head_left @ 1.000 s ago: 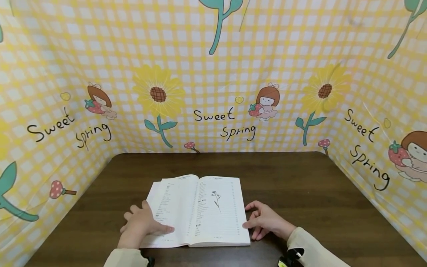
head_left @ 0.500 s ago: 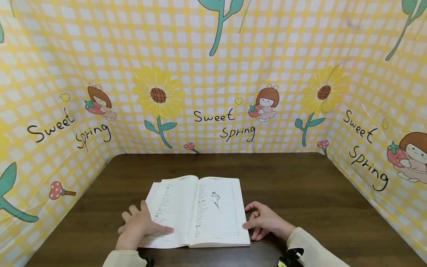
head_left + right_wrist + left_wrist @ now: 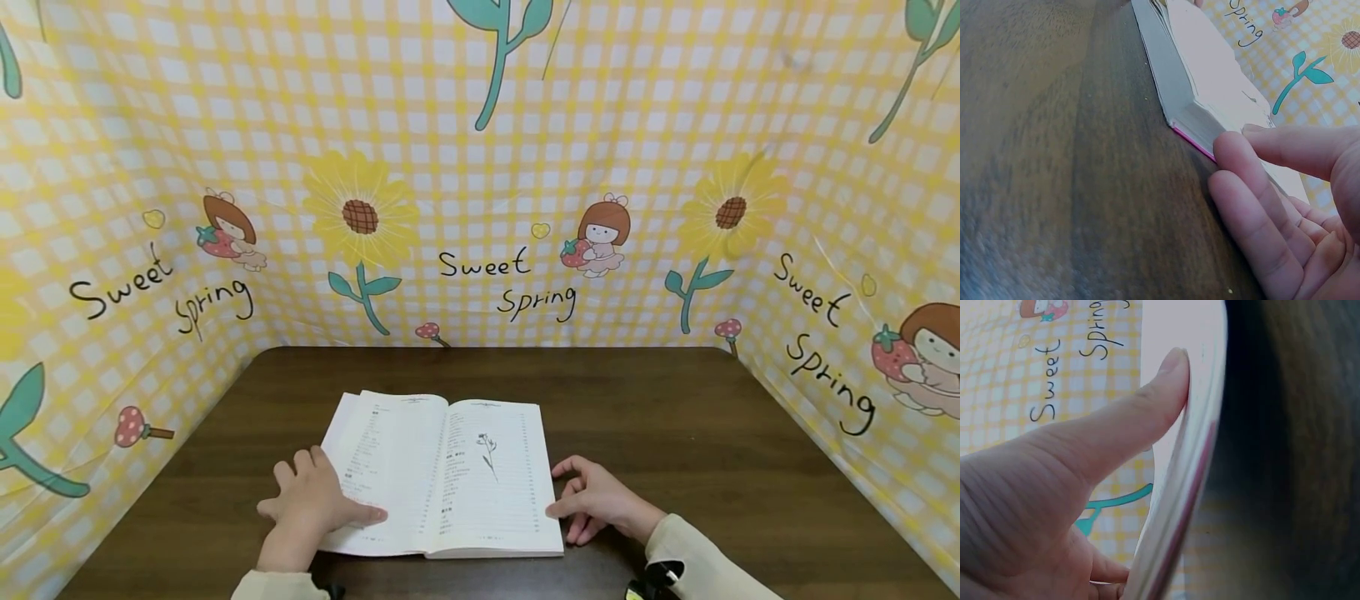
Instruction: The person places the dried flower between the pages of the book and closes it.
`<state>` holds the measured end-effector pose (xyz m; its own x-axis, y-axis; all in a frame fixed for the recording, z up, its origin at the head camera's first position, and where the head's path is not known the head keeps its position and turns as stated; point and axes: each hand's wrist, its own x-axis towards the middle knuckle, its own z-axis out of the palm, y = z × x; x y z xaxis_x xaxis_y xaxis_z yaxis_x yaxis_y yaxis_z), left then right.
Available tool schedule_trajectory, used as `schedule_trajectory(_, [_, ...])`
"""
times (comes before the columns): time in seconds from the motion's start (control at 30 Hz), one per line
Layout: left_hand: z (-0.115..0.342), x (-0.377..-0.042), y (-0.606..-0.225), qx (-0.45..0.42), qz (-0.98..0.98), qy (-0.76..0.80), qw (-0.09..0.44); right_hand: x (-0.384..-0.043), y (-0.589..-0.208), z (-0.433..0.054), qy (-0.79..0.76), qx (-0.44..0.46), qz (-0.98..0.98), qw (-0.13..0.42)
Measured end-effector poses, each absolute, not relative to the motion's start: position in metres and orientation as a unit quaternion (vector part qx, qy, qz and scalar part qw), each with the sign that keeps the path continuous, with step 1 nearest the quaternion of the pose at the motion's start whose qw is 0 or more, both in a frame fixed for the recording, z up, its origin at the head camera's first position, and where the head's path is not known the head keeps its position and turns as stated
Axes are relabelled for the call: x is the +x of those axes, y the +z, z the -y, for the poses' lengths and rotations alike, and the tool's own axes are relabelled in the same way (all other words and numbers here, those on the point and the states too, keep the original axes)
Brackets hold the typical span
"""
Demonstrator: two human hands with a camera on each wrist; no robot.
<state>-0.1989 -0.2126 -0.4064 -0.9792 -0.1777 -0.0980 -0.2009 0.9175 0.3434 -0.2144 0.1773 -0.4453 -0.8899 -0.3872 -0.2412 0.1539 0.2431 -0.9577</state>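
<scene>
An open book (image 3: 491, 492) lies on the table, with printed lines on both pages and a flower drawing on the right page. My left hand (image 3: 300, 504) holds its left side, the thumb (image 3: 1147, 403) flat on the page and the other fingers at the outer edge, partly hidden. That side stands a little raised, and a reddish cover edge shows in the left wrist view. At the right edge, my right hand (image 3: 600, 500) lightly grips the book, thumb (image 3: 1297, 150) over the page and curled fingers (image 3: 1254, 219) along the side.
The dark wood-grain table (image 3: 675, 417) extends around the book on all sides. A yellow checked cloth (image 3: 480, 183) with sunflowers and "Sweet Spring" lettering hangs behind the table and along both sides.
The book's left side has risen slightly, its far left corner shifting up in the head view. My left hand has moved a little with it. My right hand stays in place.
</scene>
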Motion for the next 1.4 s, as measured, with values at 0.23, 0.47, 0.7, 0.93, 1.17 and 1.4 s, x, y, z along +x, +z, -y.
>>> schedule_trajectory(0.23, [0.207,-0.186,-0.400,-0.073,-0.987,0.139,-0.035,-0.214,-0.449,-0.177,-0.609,-0.078,-0.756,0.226])
schedule_trajectory(0.47, [0.197,-0.174,-0.385,-0.057,-0.988,0.128,-0.070,-0.213,-0.449,-0.176,-0.606,-0.079,-0.759,0.224])
schedule_trajectory(0.7, [0.183,-0.158,-0.370,-0.019,-0.982,0.109,-0.156,-0.211,-0.452,-0.177,-0.607,-0.081,-0.757,0.226])
schedule_trajectory(0.93, [0.162,-0.148,-0.362,0.067,-0.930,0.146,-0.330,-0.212,-0.452,-0.178,-0.604,-0.077,-0.760,0.227])
schedule_trajectory(1.17, [0.144,-0.155,-0.365,0.167,-0.853,0.187,-0.458,-0.215,-0.447,-0.179,-0.603,-0.079,-0.761,0.225])
schedule_trajectory(1.4, [0.130,-0.161,-0.381,0.219,-0.845,0.198,-0.446,-0.216,-0.445,-0.178,-0.602,-0.078,-0.762,0.227])
